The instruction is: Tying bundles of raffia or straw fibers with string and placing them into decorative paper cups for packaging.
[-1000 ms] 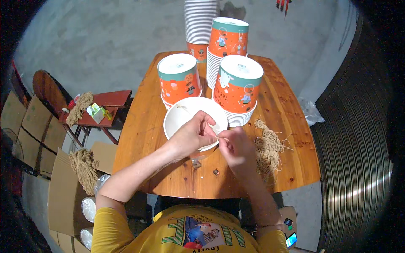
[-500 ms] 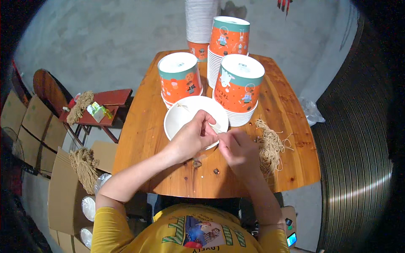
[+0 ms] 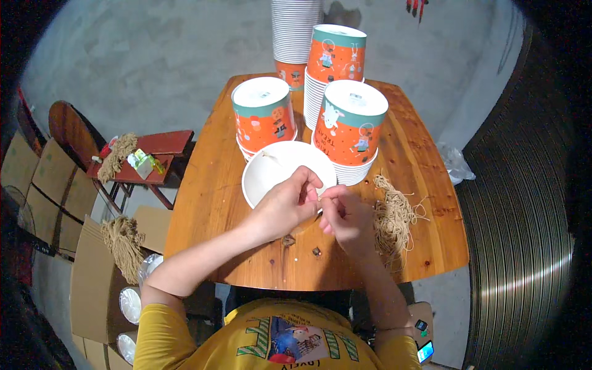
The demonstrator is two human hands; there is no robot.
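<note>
A white paper bucket (image 3: 262,179) lies in front of me on the wooden table, its open mouth facing up toward me. A short bit of tan cord (image 3: 271,158) shows at its far inner wall. My left hand (image 3: 290,200) is over the near right rim with its fingers bent into a pinch. My right hand (image 3: 347,216) meets it there, also pinching. Whatever lies between the fingertips is too small and covered to make out. Beside my right hand is a loose heap of tan cords (image 3: 394,219).
Upside-down stacks of orange-and-green printed buckets (image 3: 351,126) (image 3: 264,117) stand just beyond, with taller stacks (image 3: 336,55) behind on the wooden table (image 3: 209,197). At left are a red bench (image 3: 166,143) with a cord bundle (image 3: 120,154), and a cardboard box (image 3: 92,283) with more cord (image 3: 123,246).
My hands have stayed at the rim and kept working the fingertips together. The right hand has turned slightly, its fingers curling more. The white bucket has shifted slightly to the right.
</note>
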